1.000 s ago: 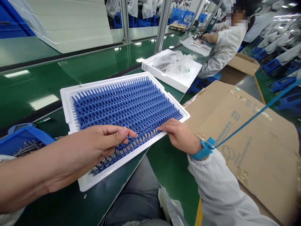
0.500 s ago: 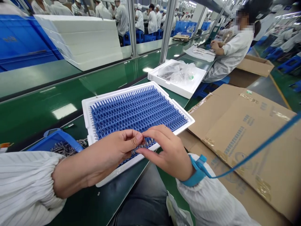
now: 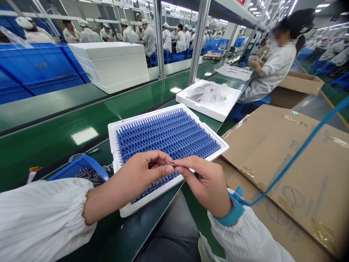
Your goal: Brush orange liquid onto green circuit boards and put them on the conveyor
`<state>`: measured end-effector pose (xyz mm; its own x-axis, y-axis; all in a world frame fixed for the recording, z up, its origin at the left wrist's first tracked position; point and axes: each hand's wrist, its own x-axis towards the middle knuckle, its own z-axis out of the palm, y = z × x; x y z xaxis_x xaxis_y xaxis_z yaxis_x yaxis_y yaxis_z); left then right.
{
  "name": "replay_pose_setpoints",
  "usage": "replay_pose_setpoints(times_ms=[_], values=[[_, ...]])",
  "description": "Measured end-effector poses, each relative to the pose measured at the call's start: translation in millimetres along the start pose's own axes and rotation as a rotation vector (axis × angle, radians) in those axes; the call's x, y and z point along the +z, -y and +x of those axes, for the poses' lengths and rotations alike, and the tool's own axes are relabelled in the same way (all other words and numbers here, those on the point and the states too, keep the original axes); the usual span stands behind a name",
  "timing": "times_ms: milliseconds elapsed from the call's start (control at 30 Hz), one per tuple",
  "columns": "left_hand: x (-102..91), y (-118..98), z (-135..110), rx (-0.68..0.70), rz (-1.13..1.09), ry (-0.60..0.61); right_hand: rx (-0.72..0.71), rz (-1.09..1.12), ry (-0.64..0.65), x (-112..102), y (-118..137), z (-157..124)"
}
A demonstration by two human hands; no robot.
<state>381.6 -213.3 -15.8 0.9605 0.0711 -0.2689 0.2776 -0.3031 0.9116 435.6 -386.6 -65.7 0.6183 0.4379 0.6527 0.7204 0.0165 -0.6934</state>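
Between both hands is a small coil spring (image 3: 172, 164), above the near part of a white foam tray (image 3: 127, 211). My left hand (image 3: 139, 169) is closed on it with thumb and forefinger; another coil seems to show inside its fingers. Pinched at the spring's right end is my right hand (image 3: 205, 182), which wears a blue wrist strap (image 3: 231, 214) with a cord. Rows of upright blue plastic parts (image 3: 166, 131) fill the tray. Metal springs (image 3: 158, 184) sit in the row nearest me, partly hidden by my hands.
Left of the tray, a blue bin (image 3: 96, 165) holds many loose springs (image 3: 88, 175). Behind lies a white foam tray with plastic bags (image 3: 212, 91). Flattened cardboard (image 3: 272, 145) is at right, stacked white foam (image 3: 111, 62) at back left. A co-worker (image 3: 280, 62) sits farther along the bench.
My hands have lifted slightly from the near row, and a spring now shows between their fingertips. The camera view has tilted up and shifted left.
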Motion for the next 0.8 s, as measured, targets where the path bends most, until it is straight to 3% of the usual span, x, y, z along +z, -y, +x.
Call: replay_pose_setpoints(times_ms=[100,200,367,567,800], values=[[-2.7,0,-1,0.272,0.33,-0.057,0.136,0.089,-0.006,1,1,-3],[-3.9,-1,-1,0.523,0.507,-0.076,0.204,0.171,0.002,3,1,-5],[-2.2,5,4,0.681,0.671,-0.033,0.231,0.126,-0.022,6,-1,-8],[-0.9,2,5,0.601,0.695,-0.039,0.211,0.104,-0.036,8,-4,-10],[-1.1,-13,8,0.323,0.519,-0.004,0.184,0.116,-0.043,4,-6,-3]])
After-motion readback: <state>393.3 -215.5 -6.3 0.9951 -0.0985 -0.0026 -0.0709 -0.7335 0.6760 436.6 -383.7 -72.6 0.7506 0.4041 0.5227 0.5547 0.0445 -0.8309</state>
